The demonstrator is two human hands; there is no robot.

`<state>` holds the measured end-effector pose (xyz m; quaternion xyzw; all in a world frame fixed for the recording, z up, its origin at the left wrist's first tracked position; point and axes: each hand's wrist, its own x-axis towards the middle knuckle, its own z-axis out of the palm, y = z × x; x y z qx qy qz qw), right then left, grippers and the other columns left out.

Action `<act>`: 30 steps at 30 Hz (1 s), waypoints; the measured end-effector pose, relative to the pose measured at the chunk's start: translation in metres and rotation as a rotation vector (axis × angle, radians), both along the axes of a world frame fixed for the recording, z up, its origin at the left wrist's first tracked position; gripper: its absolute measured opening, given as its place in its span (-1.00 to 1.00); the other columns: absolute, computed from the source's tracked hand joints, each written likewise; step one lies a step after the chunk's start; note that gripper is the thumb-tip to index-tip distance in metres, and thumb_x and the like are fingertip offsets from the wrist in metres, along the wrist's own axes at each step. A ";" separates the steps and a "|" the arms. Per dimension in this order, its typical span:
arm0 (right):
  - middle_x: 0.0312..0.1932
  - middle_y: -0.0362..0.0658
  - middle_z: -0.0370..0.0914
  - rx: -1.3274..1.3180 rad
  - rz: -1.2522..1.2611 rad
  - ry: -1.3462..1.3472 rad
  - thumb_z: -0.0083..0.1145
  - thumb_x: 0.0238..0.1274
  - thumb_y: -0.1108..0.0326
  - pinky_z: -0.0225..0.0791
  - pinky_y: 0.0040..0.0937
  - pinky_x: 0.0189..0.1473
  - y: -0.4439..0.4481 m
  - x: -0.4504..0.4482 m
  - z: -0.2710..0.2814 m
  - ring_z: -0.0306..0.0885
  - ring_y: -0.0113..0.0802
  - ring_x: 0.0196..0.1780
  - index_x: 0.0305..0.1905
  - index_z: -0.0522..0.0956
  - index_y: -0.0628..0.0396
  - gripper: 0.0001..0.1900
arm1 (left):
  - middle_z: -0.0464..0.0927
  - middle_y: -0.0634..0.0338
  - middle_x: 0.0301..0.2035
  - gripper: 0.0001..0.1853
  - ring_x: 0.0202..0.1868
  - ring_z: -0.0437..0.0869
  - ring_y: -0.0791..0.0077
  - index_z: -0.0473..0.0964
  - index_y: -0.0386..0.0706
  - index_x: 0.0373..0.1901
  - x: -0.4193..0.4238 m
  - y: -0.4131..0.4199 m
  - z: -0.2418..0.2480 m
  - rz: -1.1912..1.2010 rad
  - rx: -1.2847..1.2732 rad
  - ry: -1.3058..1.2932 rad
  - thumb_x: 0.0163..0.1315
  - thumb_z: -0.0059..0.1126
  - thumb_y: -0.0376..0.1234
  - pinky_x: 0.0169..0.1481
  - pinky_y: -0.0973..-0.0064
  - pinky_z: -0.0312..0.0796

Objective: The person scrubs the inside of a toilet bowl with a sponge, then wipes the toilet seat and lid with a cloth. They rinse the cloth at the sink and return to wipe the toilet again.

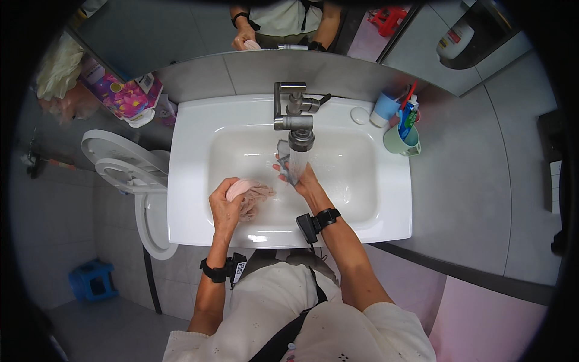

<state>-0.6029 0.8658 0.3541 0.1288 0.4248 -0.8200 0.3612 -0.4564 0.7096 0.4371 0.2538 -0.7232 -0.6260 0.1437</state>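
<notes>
Over the left part of a white washbasin [357,203], my left hand [224,206] grips a bunched pink cloth [253,194], whose loose folds hang towards the bowl. My right hand [307,178] is palm up beneath the metal faucet [301,135]. Water [297,165] streams from the spout onto it. Across its palm and fingers lies a small grey cloth [284,156], partly hidden by the spout and the water. Both wrists wear black straps with small devices.
A light-green mug [400,142] with a toothpaste tube [408,118], a blue cup [384,107] and a white round object [360,115] stand at the basin's back right. A toilet [147,217] with raised lid adjoins the left side. A mirror [203,27] hangs behind the faucet.
</notes>
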 end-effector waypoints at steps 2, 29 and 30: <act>-0.15 -0.09 0.57 -0.100 0.073 0.068 0.15 0.18 0.29 0.35 -0.53 -0.58 0.001 -0.007 -0.001 0.51 -0.38 -0.38 0.02 0.44 0.13 -0.67 | 0.57 0.20 -0.43 -0.77 -0.37 0.54 0.55 0.52 -0.34 -0.28 0.002 0.000 0.000 0.004 0.012 0.000 -0.04 0.08 -0.60 -0.23 0.61 0.40; -0.58 -0.27 0.45 -0.011 -0.136 -0.015 0.01 0.26 0.17 0.30 -0.57 -0.56 0.002 -0.024 -0.028 0.44 -0.47 -0.56 -0.27 0.51 0.03 -0.81 | 0.58 0.17 -0.43 -0.78 -0.36 0.56 0.53 0.53 -0.34 -0.28 0.006 0.001 -0.002 0.022 -0.044 -0.001 -0.03 0.07 -0.59 -0.20 0.60 0.41; -0.58 -0.27 0.44 0.027 -0.155 -0.028 0.01 0.26 0.14 0.28 -0.57 -0.57 0.001 -0.024 -0.026 0.43 -0.46 -0.56 -0.31 0.50 0.02 -0.80 | 0.58 0.17 -0.43 -0.78 -0.36 0.56 0.53 0.53 -0.34 -0.28 0.006 0.001 -0.002 0.024 -0.045 0.009 -0.03 0.07 -0.59 -0.20 0.60 0.41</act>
